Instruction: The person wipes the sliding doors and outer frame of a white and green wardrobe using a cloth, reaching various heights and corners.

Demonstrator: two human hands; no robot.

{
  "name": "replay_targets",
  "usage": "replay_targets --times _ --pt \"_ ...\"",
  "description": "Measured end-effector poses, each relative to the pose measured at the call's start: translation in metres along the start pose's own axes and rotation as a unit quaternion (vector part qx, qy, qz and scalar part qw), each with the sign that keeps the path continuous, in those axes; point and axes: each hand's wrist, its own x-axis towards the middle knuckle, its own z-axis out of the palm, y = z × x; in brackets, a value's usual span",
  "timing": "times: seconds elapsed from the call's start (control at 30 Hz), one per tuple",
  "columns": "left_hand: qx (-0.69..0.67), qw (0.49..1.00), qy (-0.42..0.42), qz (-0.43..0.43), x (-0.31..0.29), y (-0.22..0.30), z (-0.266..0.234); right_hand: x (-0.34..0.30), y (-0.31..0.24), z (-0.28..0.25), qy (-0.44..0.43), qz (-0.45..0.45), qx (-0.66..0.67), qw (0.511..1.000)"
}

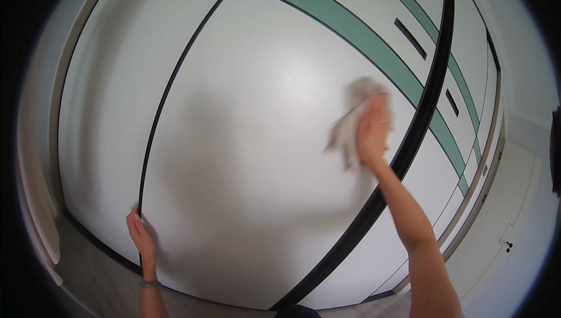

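Observation:
A large white sliding wardrobe door (263, 84) with green bands and thin black strips fills the middle of the view. My right hand (374, 128), blurred by motion, presses a crumpled beige-grey cloth (353, 128) to the white panel, left of the thick black upright edge (418, 125). Part of the cloth hangs out below and to the left of the palm. Low on the left, my left hand (140, 236) rests against the panel beside the thin black strip (153, 128). Its fingers point upward, stretched out, and nothing shows in them.
Dark recessed handles (411, 39) sit on the upper right panels. A pale room door (497, 219) with a black handle (509, 246) stands at far right. Light curtain fabric (38, 201) hangs at far left, above a grey floor (99, 274).

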Motion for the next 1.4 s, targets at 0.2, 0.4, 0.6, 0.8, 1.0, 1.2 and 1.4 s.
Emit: replay_targets --times 0.2,0.4,0.6,0.8,1.0,1.2,1.4 --pt "-0.011 0.999 0.028 0.031 -0.007 0.005 0.015 0.097 0.107 0.002 0.105 0.316 -0.192 0.923" --pt "-0.009 0.997 0.07 0.032 -0.006 0.009 0.008 0.18 -0.038 0.086 0.161 0.052 -0.095 0.981" --pt "-0.034 0.996 0.065 0.053 -0.005 0.009 0.016 0.241 -0.164 0.126 0.148 -0.05 -0.007 0.988" --pt "-0.052 0.998 0.025 0.007 0.001 0.016 0.004 0.229 -0.235 0.154 0.167 -0.154 0.027 0.973" --pt "0.027 0.999 0.005 0.029 0.011 0.023 -0.008 0.132 -0.29 0.147 0.113 -0.21 0.044 0.97" --pt "0.032 0.996 -0.056 -0.055 0.019 0.032 -0.027 0.013 -0.343 0.126 -0.018 -0.246 0.118 0.962" --pt "-0.045 0.983 -0.137 -0.11 0.031 0.013 -0.045 -0.099 -0.387 0.122 -0.121 -0.269 0.134 0.946"
